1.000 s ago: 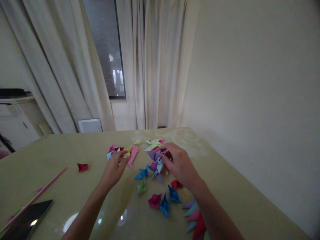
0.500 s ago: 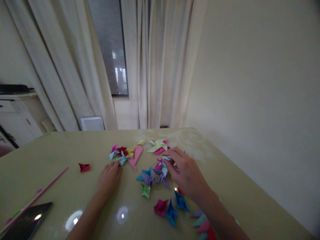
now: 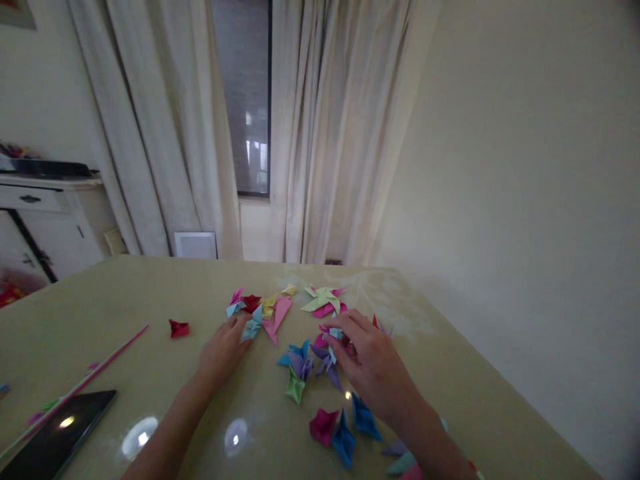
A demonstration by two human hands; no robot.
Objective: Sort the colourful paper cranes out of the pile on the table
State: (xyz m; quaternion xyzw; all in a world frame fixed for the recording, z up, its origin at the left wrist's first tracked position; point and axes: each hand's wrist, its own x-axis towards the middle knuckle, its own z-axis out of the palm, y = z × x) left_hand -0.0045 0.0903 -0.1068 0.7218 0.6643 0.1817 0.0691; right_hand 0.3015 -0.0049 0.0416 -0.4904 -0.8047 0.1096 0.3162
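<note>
Head — aqua origami (image 3: 253, 324) now in left hand (image 3: 223, 348)

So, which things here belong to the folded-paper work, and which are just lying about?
Likely in the work:
light-blue folded paper at the left hand
light-blue and magenta papers at the right hand
other folded papers

Seemingly just lying about:
black flat device
pink stick
white panel
</note>
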